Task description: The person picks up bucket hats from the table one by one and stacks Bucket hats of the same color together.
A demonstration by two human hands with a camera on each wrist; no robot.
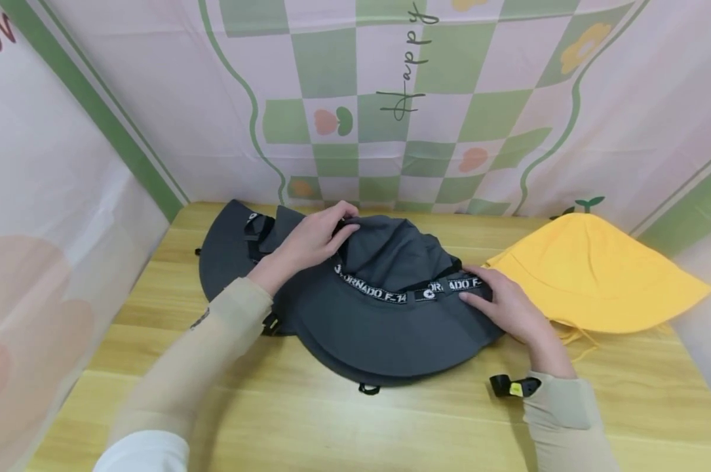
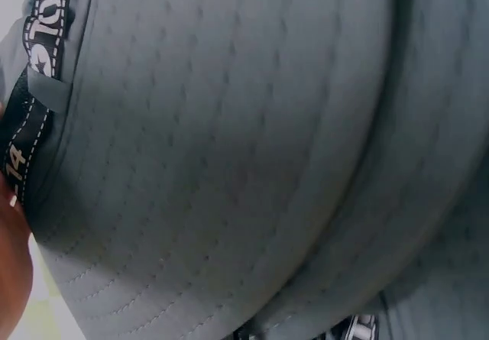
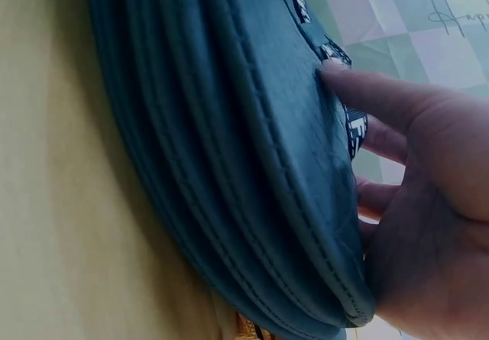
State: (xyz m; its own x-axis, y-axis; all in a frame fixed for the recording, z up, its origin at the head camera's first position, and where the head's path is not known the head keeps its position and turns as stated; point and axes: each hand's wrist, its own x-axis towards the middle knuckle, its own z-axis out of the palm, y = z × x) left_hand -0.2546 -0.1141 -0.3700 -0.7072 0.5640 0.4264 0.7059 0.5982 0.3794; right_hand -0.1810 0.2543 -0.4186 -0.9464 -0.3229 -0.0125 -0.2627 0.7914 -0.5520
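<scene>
A dark grey sun hat (image 1: 390, 334) with a black-and-white lettered band lies across the middle of the table, its wide brim toward me and its soft crown bunched behind. My left hand (image 1: 316, 239) pinches the hat's band at the back left of the crown. At the right end my right hand (image 1: 511, 301) grips the hat, thumb on the near face and fingers behind, as the right wrist view shows with the hand (image 3: 428, 149) at the brim. Stitched brim layers (image 3: 221, 157) stack beneath it. Stitched brim fabric (image 2: 206, 141) fills the left wrist view.
Another dark grey hat (image 1: 228, 246) with a strap and buckle lies at the left, partly under the first one. A yellow hat (image 1: 591, 275) with a green sprout on top and thin cords sits at the right. A patterned cloth (image 1: 379, 118) hangs behind the wooden table (image 1: 331, 426).
</scene>
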